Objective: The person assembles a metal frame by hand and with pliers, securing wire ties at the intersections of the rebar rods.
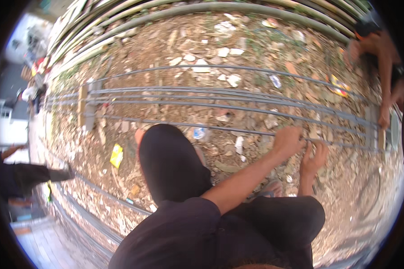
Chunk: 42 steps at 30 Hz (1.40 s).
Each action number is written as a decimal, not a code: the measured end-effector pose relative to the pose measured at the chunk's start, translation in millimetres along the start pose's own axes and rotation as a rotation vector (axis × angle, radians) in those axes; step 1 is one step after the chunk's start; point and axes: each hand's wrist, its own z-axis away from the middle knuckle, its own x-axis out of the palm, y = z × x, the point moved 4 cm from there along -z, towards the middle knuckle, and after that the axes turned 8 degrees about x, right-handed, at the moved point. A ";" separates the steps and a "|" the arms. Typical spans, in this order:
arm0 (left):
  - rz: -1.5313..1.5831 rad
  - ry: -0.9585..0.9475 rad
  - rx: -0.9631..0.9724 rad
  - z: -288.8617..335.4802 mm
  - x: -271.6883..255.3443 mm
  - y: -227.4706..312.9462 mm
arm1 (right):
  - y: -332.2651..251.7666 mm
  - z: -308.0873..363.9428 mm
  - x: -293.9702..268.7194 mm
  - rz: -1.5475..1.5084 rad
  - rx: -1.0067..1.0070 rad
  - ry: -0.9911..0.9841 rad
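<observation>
Several long thin grey steel rods (pixel 211 105) run side by side across the ground in front of me. My left hand (pixel 288 141) is closed over the nearest steel rod (pixel 238 131), right of the middle. Just to its right, my right hand (pixel 314 157) has its fingers curled at the same rod, thumb and fingertips touching it. Any small thing between the fingers is too small to tell. Toward their ends the rods rest across a wooden support (pixel 82 106) on the left and another support (pixel 381 139) on the right.
A co-worker (pixel 381 58) crouches at the far right, one hand at the rods' right end. Bamboo poles (pixel 202 8) lie along the back. More rods (pixel 87 215) lie at lower left, near another person (pixel 22 177). Leaves and litter, including a yellow wrapper (pixel 116 155), cover the dirt.
</observation>
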 end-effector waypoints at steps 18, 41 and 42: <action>0.076 0.029 0.026 2.3 15.9 -5.2 | 41.7 50.1 39.7 0.339 -0.076 -0.084; 0.158 -0.097 0.202 -3.8 22.3 -20.5 | 44.3 8.2 36.8 -0.337 0.888 -0.459; 0.158 -0.097 0.200 -1.4 24.2 -24.4 | 40.9 10.7 34.1 -0.335 0.869 -0.425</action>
